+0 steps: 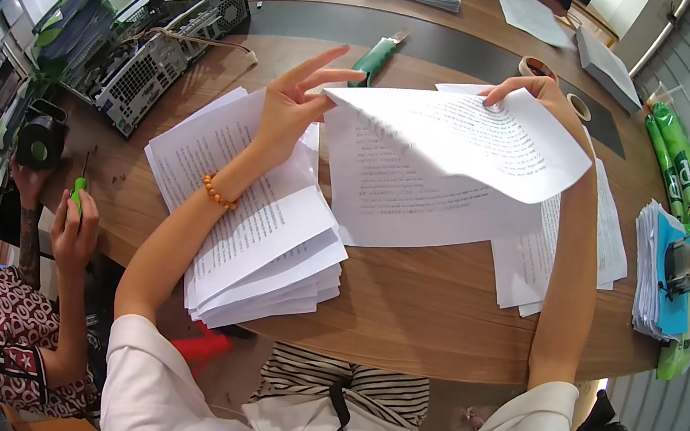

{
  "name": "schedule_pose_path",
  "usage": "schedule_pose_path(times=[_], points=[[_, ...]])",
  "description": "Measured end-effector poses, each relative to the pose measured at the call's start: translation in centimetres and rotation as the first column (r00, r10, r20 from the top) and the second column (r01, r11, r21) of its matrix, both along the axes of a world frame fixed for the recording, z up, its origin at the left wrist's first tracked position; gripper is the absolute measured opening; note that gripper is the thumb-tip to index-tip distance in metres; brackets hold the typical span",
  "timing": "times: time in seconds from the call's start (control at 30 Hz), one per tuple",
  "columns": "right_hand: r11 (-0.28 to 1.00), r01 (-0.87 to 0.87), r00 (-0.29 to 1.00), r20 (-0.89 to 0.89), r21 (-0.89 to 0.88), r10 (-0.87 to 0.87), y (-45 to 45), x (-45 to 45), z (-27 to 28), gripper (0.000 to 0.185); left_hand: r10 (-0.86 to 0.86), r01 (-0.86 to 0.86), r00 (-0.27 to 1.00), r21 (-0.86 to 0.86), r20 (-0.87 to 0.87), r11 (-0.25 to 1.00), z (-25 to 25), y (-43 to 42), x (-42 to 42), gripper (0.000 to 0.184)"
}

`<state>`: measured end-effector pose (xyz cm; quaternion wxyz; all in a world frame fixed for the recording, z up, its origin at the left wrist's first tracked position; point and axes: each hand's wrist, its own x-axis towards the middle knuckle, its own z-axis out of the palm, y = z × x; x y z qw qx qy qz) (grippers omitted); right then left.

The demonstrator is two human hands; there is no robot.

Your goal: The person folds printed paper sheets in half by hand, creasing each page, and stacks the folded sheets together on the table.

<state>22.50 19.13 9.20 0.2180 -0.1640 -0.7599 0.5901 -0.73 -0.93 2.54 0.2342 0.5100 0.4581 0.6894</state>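
My left hand (pixel 294 110), with an orange bead bracelet at the wrist, pinches the corner of a printed sheet (pixel 419 195) at the thumb; its upper fingers stretch out. My right hand (pixel 537 91) grips the top of the sheets, thumb in front. One page (pixel 516 143) curls over there in a fold. Under my left forearm lies a thick stack of printed paper (pixel 260 247), its edges fanned unevenly. More loose pages (pixel 529 270) rest on the table beneath my right forearm.
A green utility knife (pixel 377 60) and tape rolls (pixel 580 106) lie beyond the papers. An opened computer case (pixel 164 55) stands at the left. A nearby person's hand (pixel 75 233) holds a green screwdriver (pixel 79 186). Paper bundles (pixel 658 271) and green packs (pixel 682 168) line the right edge.
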Motion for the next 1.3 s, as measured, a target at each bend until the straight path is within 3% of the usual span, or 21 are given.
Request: schedule_pose_path(times=[0.13,0.2,0.23,0.27,0.3,0.37,0.43,0.5,0.57,0.63,0.7,0.73,0.8,0.83,0.9,0.93,1.07,1.17,1.23,1.27,1.3], points=[[1.0,0.011,1.0,0.003,-0.005,-0.01,1.1,-0.3,-1.1,0.017,-0.073,0.078,0.992,-0.045,0.102,0.996,-1.7,0.4,-2.3,0.03],[0.999,-0.026,0.999,0.028,-0.022,0.026,1.3,0.2,-0.8,0.017,-0.356,0.372,0.883,0.007,0.304,0.928,-1.7,0.3,-2.8,0.031],[0.999,-0.027,0.999,0.029,-0.024,0.027,2.1,0.3,-1.5,0.017,-0.355,0.371,0.883,0.005,0.307,0.928,-1.5,0.2,-2.4,0.031],[0.99,-0.144,0.975,-0.17,-0.004,0.141,3.2,0.2,-2.5,0.015,-0.265,0.288,0.928,-0.052,0.263,0.956,-1.2,0.0,-1.9,0.029],[0.975,-0.196,0.966,-0.191,-0.1,0.175,2.8,0.4,-1.8,0.013,-0.174,0.199,0.962,-0.105,0.213,0.974,-0.6,0.0,-1.4,0.028],[0.95,-0.243,0.957,-0.211,-0.197,0.201,2.0,0.6,-1.0,0.013,-0.292,0.312,0.931,-0.062,0.217,0.948,0.1,-0.2,-1.1,0.033],[0.991,-0.086,0.985,-0.159,-0.099,0.069,0.8,0.2,-0.5,0.012,-0.607,0.718,0.475,0.118,0.637,0.686,1.2,-0.7,-0.8,0.039],[0.996,-0.084,0.986,-0.145,-0.041,0.077,0.3,0.0,0.1,0.007,-0.527,0.71,0.48,0.042,0.701,0.703,0.7,-0.5,-0.7,0.043],[0.845,-0.09,0.972,-0.137,0.527,0.189,0.7,-0.8,0.4,0.013,-0.44,0.702,0.486,-0.037,0.755,0.711,0.4,-0.5,-0.6,0.048],[0.816,-0.061,0.99,-0.069,0.575,0.122,-0.1,-1.0,1.3,0.015,-0.287,0.428,0.893,-0.454,0.348,0.782,0.3,-0.8,-0.2,0.046],[0.674,0.065,0.972,-0.201,0.736,0.125,-0.2,-1.2,1.4,0.01,-0.277,0.422,0.894,-0.455,0.352,0.784,0.4,-0.8,-0.1,0.046],[0.676,0.065,0.972,-0.2,0.734,0.124,-0.3,-1.1,1.4,0.01,-0.246,0.379,0.913,-0.455,0.326,0.806,0.3,-0.7,-0.3,0.042],[0.835,0.169,0.964,-0.264,0.523,-0.03,-0.7,-0.9,1.6,0.012,-0.212,0.334,0.93,-0.451,0.3,0.828,0.2,-0.6,-0.8,0.039],[0.835,0.168,0.964,-0.264,0.524,-0.028,-0.8,-0.8,1.7,0.012,-0.218,0.383,0.884,-0.373,0.413,0.845,0.1,-0.6,-1.1,0.038],[0.922,0.332,0.926,-0.256,0.2,-0.278,-1.1,-0.7,2.1,0.028,-0.228,0.418,0.824,-0.287,0.518,0.862,0.1,-0.5,-1.4,0.037],[0.875,0.421,0.902,-0.212,0.24,-0.376,-0.7,-0.7,1.9,0.034,-0.145,0.343,0.826,-0.281,0.545,0.896,0.1,-0.4,-1.3,0.037],[0.861,0.476,0.861,-0.297,0.18,-0.414,-0.5,-1.3,1.7,0.037,0.064,0.11,0.756,-0.222,0.651,0.969,0.1,0.1,-1.0,0.036],[0.785,0.526,0.845,-0.302,0.328,-0.441,-1.9,-2.6,1.1,0.053,0.068,0.058,0.734,-0.162,0.675,0.985,-0.6,0.3,-1.4,0.034],[0.648,0.644,0.763,-0.406,0.407,-0.503,-2.7,-3.7,-0.1,0.076,0.034,0.063,0.73,-0.116,0.683,0.991,-0.8,0.2,-1.6,0.033],[0.832,0.484,0.873,-0.214,0.272,-0.438,-3.1,-3.6,-0.2,0.094,-0.001,0.064,0.726,-0.066,0.688,0.996,-0.8,0.3,-1.6,0.032],[0.832,0.484,0.873,-0.215,0.272,-0.438,-3.6,-4.0,-0.6,0.094,-0.001,0.064,0.726,-0.066,0.687,0.996,-0.9,0.4,-1.5,0.032]])
